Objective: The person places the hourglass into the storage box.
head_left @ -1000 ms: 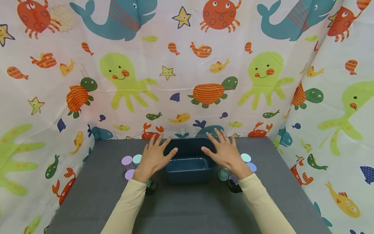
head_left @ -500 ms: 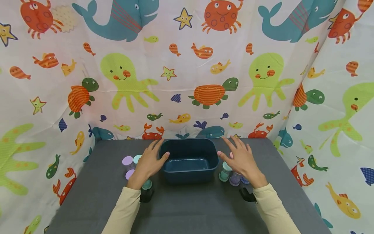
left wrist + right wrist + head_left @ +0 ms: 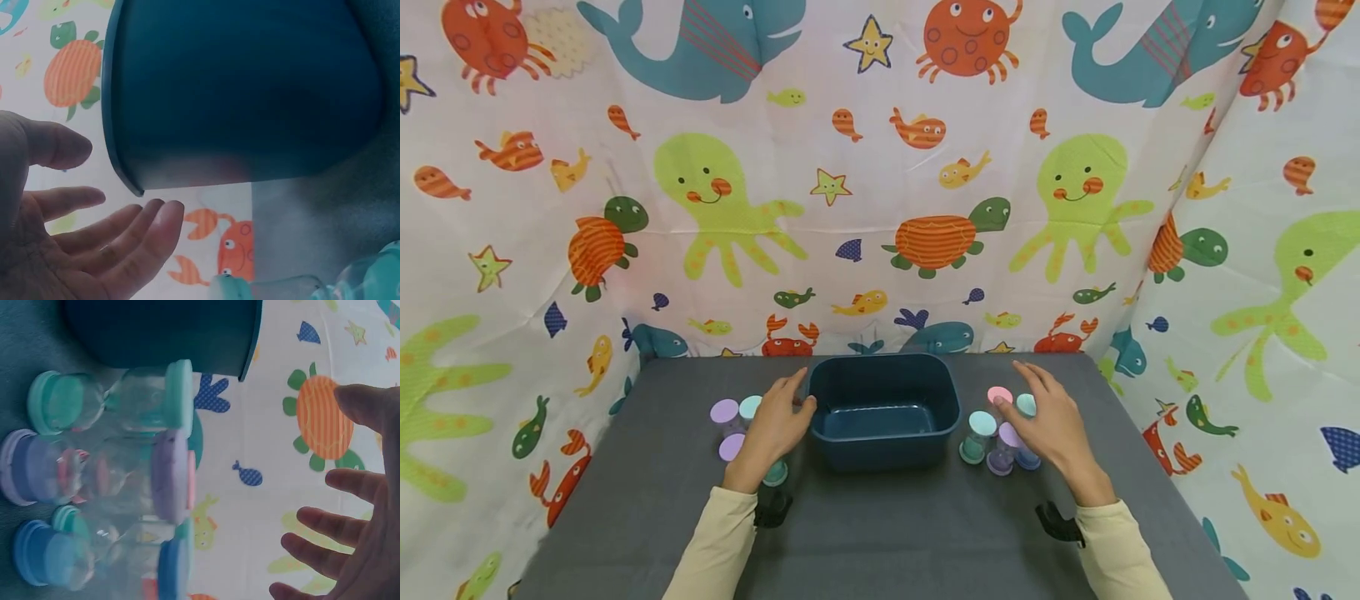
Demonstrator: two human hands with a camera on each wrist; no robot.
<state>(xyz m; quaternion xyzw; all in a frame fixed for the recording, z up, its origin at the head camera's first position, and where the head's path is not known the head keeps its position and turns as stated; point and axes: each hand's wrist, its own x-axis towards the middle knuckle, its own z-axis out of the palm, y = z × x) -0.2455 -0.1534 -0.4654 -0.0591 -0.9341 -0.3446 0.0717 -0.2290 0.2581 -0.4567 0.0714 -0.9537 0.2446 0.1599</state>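
A dark blue plastic bin point(image 3: 883, 454) stands in the middle of the table, with nothing showing inside it. My left hand point(image 3: 775, 429) hovers beside the bin's left wall, fingers loosely bent and holding nothing; in the left wrist view its fingertips are close to the rim. Over on the right, my right hand point(image 3: 1056, 425) is raised above a group of small sand timers, fingers spread and empty. That group includes a teal sand timer point(image 3: 65, 400), a purple sand timer point(image 3: 28, 465) and a blue sand timer point(image 3: 44, 550), all upright, plus a pink lid point(image 3: 999, 395) behind.
Left of the bin is another group of sand timers, with purple lids point(image 3: 726, 412) and a teal lid point(image 3: 750, 407), partly hidden by my left hand. The grey table point(image 3: 880, 533) meets a sea-animal curtain point(image 3: 865, 183) at the back and sides.
Both hands have moved apart from over the bin's rim. The right hand has gone farther to the right, uncovering the sand timers; the left has shifted slightly left and down. The bin stays put.
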